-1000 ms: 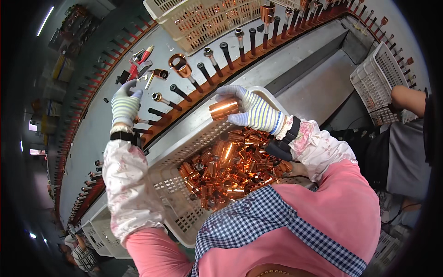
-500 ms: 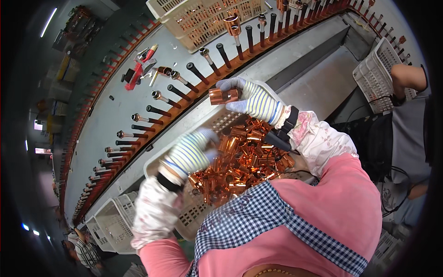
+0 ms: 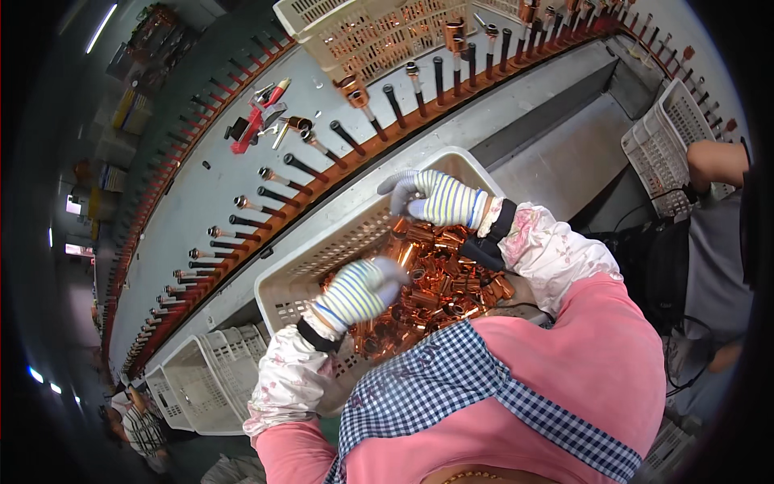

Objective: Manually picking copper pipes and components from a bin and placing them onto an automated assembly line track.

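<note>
My right hand (image 3: 442, 198), in a striped glove, hovers over the far side of a pale plastic crate (image 3: 310, 266). Its fingers are bent but apart, and no part shows between them. Beneath it lies a heap of shiny copper fittings (image 3: 463, 278), short tubes and cut pieces. My left hand (image 3: 355, 294), gloved alike, reaches over the heap's left side. Motion smears its fingers, so whether they hold anything is unclear. A smooth copper tube (image 3: 409, 256) shows between the two hands.
Beyond the crate curves a line of upright posts (image 3: 339, 137), one topped by a copper fitting (image 3: 353, 90). Red-handled tools (image 3: 256, 121) lie behind it. Another crate (image 3: 379, 40) stands at the back. A co-worker's arm (image 3: 717, 165) is at right, beside a crate (image 3: 665, 149).
My right hand has come down toward the heap, and the copper tube it held no longer shows in it. My left hand has moved rightward. The line of posts has shifted leftward.
</note>
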`<state>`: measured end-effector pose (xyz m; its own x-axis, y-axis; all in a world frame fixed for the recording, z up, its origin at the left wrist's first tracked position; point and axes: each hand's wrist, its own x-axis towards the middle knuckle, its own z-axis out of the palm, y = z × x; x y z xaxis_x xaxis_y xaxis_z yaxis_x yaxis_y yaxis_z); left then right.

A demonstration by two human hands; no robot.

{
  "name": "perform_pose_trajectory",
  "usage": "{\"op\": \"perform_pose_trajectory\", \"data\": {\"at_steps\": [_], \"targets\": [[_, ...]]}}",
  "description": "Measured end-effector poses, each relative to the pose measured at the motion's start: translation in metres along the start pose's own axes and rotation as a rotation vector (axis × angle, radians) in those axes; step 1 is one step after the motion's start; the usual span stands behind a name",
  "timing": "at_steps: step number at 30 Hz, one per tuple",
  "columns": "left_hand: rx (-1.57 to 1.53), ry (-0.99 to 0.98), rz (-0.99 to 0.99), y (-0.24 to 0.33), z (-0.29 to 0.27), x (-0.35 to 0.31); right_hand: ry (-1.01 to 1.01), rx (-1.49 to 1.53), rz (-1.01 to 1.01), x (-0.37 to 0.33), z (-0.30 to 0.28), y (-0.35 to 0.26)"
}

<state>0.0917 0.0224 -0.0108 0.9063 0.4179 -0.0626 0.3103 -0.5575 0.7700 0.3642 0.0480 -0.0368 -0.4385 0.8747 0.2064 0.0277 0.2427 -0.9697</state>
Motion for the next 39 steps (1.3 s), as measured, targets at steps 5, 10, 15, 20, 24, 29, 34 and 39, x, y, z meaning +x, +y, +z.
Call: {"op": "perform_pose_trajectory", "data": {"at_steps": [5, 10, 15, 20, 24, 29, 34, 39], "targets": [[-0.010, 0.849, 0.085, -0.008, -0.084, 0.069, 0.205, -0.169, 0.077, 0.010, -0.015, -0.010], [0.341, 1.303, 0.115, -0.058, -0.167, 0.142, 0.149, -0.238, 0.139, 0.019, -0.029, -0.021], [0.173, 0.908, -0.375, -0.059, -0.214, 0.176, 0.187, -0.281, 0.012, 0.017, -0.038, -0.007], [0.015, 0.650, -0.181, -0.025, -0.227, 0.214, 0.148, -0.256, 0.215, 0.021, -0.051, -0.014], [0.522, 0.598, -0.213, -0.029, -0.196, 0.216, 0.167, -0.238, 0.196, 0.033, -0.036, -0.006], [0.360, 0.512, -0.180, -0.006, -0.154, 0.156, 0.270, -0.329, 0.174, 0.015, -0.030, -0.021], [0.171, -0.138, -0.092, 0.035, -0.040, 0.057, 0.756, -0.371, -0.065, 0.039, -0.053, -0.016], [0.072, 0.079, -0.012, 0.020, -0.031, -0.004, 0.836, -1.127, -0.106, 0.126, -0.088, -0.079]]}}
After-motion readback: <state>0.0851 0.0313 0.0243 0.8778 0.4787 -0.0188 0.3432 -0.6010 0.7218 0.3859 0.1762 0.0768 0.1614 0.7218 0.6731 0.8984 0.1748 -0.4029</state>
